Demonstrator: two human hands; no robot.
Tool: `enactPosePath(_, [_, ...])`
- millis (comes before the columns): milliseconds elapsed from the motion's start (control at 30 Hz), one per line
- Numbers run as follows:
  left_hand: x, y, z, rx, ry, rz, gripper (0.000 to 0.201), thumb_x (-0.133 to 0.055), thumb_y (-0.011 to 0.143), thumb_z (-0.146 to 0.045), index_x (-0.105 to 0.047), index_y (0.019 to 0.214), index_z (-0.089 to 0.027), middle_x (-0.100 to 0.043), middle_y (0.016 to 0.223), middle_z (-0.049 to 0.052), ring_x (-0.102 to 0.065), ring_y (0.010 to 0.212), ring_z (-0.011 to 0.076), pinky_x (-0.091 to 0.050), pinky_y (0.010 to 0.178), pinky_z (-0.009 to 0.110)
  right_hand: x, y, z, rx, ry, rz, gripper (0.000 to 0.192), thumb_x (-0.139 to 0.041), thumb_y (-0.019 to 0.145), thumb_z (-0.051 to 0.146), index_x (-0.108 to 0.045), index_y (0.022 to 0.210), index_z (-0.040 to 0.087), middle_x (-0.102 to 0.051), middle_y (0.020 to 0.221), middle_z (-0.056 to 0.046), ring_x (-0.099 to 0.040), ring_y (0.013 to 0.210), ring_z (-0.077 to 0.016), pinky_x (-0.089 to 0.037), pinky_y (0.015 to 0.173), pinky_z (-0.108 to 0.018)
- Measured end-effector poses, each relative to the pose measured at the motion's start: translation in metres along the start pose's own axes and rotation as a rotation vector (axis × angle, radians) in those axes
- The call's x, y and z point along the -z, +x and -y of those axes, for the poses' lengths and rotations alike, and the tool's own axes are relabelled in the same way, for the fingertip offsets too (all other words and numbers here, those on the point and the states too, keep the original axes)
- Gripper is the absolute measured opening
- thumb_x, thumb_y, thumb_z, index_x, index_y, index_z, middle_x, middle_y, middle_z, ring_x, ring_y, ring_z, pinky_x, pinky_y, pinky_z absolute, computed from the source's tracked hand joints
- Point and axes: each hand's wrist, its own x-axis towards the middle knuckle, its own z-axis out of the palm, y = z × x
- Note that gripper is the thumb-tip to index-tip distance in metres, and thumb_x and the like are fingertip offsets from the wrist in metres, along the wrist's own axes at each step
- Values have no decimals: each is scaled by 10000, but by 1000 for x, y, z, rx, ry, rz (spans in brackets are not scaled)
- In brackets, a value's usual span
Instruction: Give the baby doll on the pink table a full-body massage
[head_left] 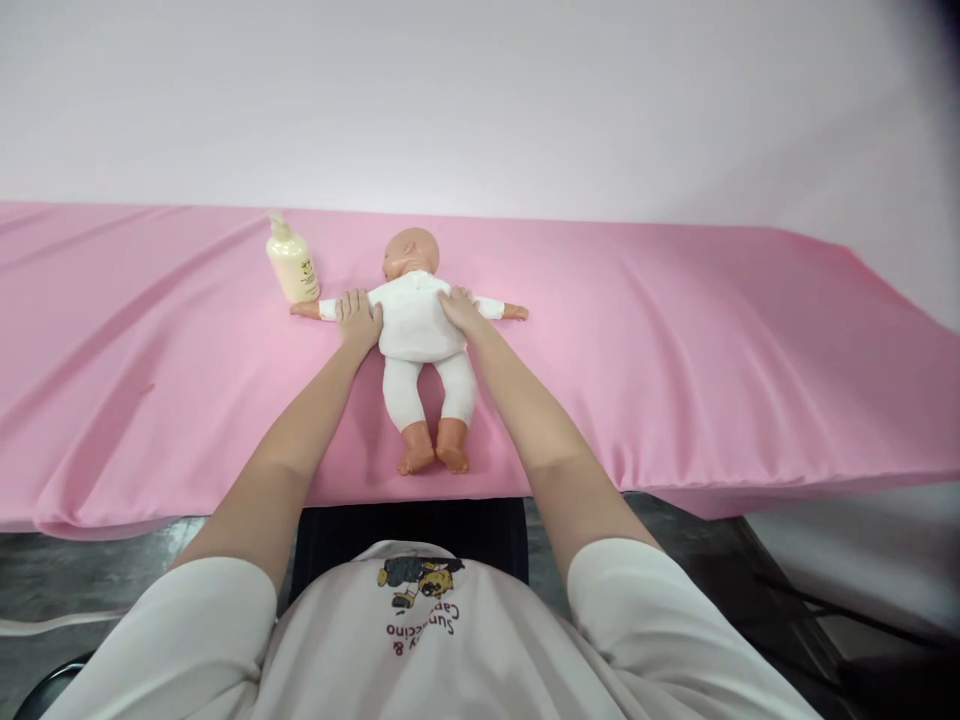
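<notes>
Doll (420,325) lies mid-frame on cloth (675,370), head toward top, feet toward cloth's lower edge, arms out to 2 sides. Left hand (360,318) is over doll's frame-left arm; right hand (460,310) over frame-right arm and torso edge. Pump bottle (292,262) stands upper left of doll. Wall (480,100) spans top, behind cloth.

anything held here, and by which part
The left hand and right hand lie over the doll at its upper arms; whether they grip cannot be told.

Cloth-covered worktop (675,350): 1, bearing 1 pump bottle (295,268) nearer the far edge and 1 doll (421,325) between far and near edges. Hands: 2, comprising 1 left hand (358,320) and 1 right hand (462,312).
</notes>
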Motion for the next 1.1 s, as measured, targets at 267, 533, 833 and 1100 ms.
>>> enactPosePath(267, [-3, 0, 1, -25, 24, -22, 665, -334, 1022, -354, -396, 1563, 27, -391, 1644, 220, -284, 1581, 367, -135, 1330, 522, -32, -49, 60, 308, -289, -31, 804, -409, 1033, 515, -141, 1670, 104, -2, 1745, -226, -28, 1613, -475, -94, 1250, -711])
enactPosePath(533, [3, -1, 0, -59, -22, 0, 636, -340, 998, -310, -423, 1548, -1, -427, 1628, 205, -305, 1568, 364, -137, 1324, 533, -33, -113, 35, 533, -335, 94, 641, -277, 1073, 338, -236, 1645, 52, -114, 1746, -171, -86, 1640, -339, -110, 1325, -559])
enactPosePath(833, [42, -14, -29, -521, -95, 202, 397, -587, 883, -277, -667, 1258, -175, -549, 1492, 135, -464, 1422, 282, -321, 1248, 434, -9, -144, 2, 532, 30, 201, 562, -467, 931, 148, -568, 1481, 203, -498, 1604, -85, -435, 1529, -243, -365, 1271, -466])
enactPosePath(1100, [90, -47, -78, -561, 114, 621, 293, -714, 811, -378, -713, 1030, -184, -705, 1038, 107, -684, 932, 302, -515, 872, 398, 6, -116, 0, 513, -115, -60, 292, -523, 883, 87, -722, 1088, 146, -718, 1196, -128, -641, 1163, -261, -483, 1069, -390])
